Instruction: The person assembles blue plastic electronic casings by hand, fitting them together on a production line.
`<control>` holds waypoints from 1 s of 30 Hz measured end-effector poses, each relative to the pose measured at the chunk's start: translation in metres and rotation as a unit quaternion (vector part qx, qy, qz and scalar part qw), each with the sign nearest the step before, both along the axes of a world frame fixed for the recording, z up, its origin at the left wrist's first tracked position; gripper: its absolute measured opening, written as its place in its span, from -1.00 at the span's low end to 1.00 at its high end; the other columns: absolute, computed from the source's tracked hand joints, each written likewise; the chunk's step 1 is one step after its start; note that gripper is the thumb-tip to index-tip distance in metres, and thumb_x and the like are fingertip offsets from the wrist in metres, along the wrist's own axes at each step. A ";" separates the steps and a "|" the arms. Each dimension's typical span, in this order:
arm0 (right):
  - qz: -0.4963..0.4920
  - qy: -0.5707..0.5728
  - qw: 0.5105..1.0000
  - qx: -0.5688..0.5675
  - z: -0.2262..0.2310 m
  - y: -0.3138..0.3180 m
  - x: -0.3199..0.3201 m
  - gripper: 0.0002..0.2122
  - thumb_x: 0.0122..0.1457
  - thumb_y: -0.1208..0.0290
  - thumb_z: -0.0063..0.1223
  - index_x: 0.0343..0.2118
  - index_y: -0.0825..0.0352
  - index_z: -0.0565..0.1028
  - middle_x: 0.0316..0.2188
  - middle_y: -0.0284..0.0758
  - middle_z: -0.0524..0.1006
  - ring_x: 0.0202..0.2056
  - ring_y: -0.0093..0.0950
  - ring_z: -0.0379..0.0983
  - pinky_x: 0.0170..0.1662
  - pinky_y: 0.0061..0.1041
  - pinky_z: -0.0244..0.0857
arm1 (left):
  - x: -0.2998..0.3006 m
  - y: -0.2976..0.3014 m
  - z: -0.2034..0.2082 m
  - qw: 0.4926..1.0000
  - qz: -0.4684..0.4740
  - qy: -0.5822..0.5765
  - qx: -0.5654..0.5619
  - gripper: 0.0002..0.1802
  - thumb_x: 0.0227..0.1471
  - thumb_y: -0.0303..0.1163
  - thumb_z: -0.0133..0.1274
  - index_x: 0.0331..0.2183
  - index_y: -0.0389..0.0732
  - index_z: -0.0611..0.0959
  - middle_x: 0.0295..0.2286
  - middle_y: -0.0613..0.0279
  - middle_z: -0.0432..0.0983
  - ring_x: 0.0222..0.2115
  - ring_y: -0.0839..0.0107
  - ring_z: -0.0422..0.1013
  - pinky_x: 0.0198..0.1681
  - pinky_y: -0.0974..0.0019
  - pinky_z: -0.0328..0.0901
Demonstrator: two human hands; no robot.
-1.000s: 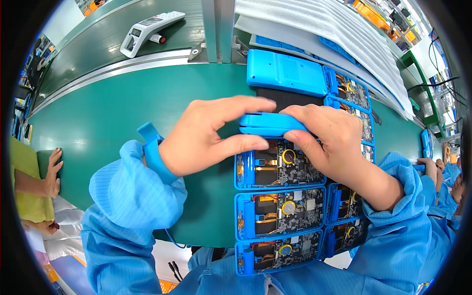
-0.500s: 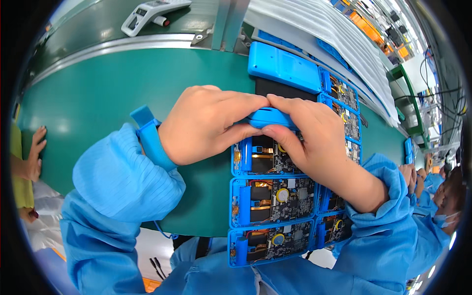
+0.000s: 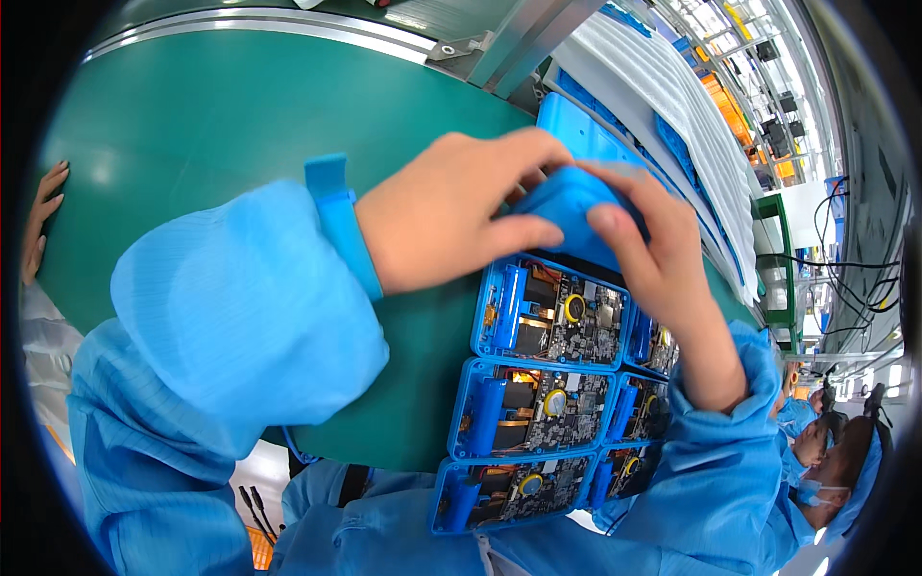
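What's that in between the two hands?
In the head view, a blue case is between the left hand and the right hand; both hold it.

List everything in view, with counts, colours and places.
Blue case: one, blue, blurred, held between both hands
Opened devices: at least six, blue with dark circuit boards, two columns below the hands
Second case: one, blue, beyond the hands, partly hidden
Table: one, green, under the devices
Post: one, grey metal, top centre
Foam sheets: several, white, upper right
Bins: uncounted, orange, far upper right
Frame: one, green, right
Cables: several, black, right
Plugs: two, black, lower left
Co-workers: at least two, blue clothing, lower right
Other person's hand: one, left edge
Wrist strap: one, blue, left wrist
Left hand: one, bare, centre
Right hand: one, bare, right of centre
Sleeves: two, blue, lower left and lower right
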State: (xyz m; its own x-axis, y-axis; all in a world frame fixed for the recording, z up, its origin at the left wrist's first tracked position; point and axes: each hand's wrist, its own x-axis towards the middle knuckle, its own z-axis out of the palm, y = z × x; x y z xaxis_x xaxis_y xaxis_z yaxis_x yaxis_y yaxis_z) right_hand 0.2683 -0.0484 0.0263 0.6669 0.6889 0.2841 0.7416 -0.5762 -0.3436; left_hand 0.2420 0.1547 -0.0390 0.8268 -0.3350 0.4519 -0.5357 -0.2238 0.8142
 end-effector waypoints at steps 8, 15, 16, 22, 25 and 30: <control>0.038 -0.065 0.989 -0.126 -0.001 -0.014 0.017 -0.30 -0.21 0.02 0.30 -0.04 0.41 0.37 -0.13 -0.19 0.39 -0.09 -0.23 0.34 -0.07 -0.34 0.27 | 0.011 0.009 0.012 0.952 -0.019 0.289 -0.093 -0.43 0.03 -0.23 0.10 0.02 -0.29 0.34 -0.40 0.20 0.49 -0.44 0.56 0.38 -0.44 0.48 0.30; 0.050 -0.078 0.981 -0.171 0.007 -0.010 0.020 -0.33 -0.19 0.01 0.26 -0.07 0.42 0.40 -0.21 -0.17 0.42 -0.16 -0.23 0.39 -0.15 -0.36 0.31 | 0.013 0.011 0.016 0.946 -0.057 0.305 -0.096 -0.27 -0.02 -0.22 0.16 0.09 -0.34 0.25 -0.26 0.16 0.46 -0.37 0.52 0.39 -0.36 0.45 0.34; 0.060 -0.076 0.977 -0.189 0.009 -0.009 0.022 -0.35 -0.20 0.01 0.25 -0.10 0.43 0.42 -0.25 -0.17 0.44 -0.22 -0.22 0.41 -0.19 -0.35 0.32 | 0.015 0.014 0.013 0.946 -0.062 0.305 -0.094 -0.27 -0.02 -0.22 0.16 0.09 -0.34 0.25 -0.26 0.16 0.46 -0.37 0.52 0.39 -0.36 0.45 0.34; 0.102 -0.043 0.974 -0.195 0.009 -0.010 0.034 -0.38 -0.24 0.01 0.22 -0.19 0.46 0.48 -0.37 -0.16 0.47 -0.34 -0.22 0.44 -0.27 -0.36 0.34 | 0.019 0.018 0.012 0.947 -0.130 0.292 0.007 -0.06 -0.18 -0.42 0.29 0.15 -0.36 0.10 -0.11 0.07 0.35 -0.18 0.39 0.35 -0.22 0.39 0.36; 0.098 -0.015 0.975 -0.199 0.011 -0.011 0.035 -0.36 -0.25 0.00 0.21 -0.18 0.46 0.47 -0.36 -0.15 0.47 -0.31 -0.22 0.45 -0.25 -0.37 0.34 | 0.020 0.016 0.004 0.971 -0.091 0.216 0.039 -0.04 -0.21 -0.42 0.30 0.15 -0.34 0.11 -0.10 0.06 0.33 -0.17 0.39 0.34 -0.24 0.39 0.37; 0.069 -0.024 0.978 -0.196 0.008 -0.011 0.028 -0.32 -0.26 -0.01 0.21 -0.13 0.45 0.44 -0.31 -0.13 0.46 -0.27 -0.21 0.44 -0.21 -0.37 0.33 | 0.020 0.016 0.011 0.974 -0.102 0.181 0.084 -0.04 -0.26 -0.44 0.32 0.14 -0.27 0.15 -0.15 0.13 0.35 -0.30 0.45 0.35 -0.29 0.43 0.37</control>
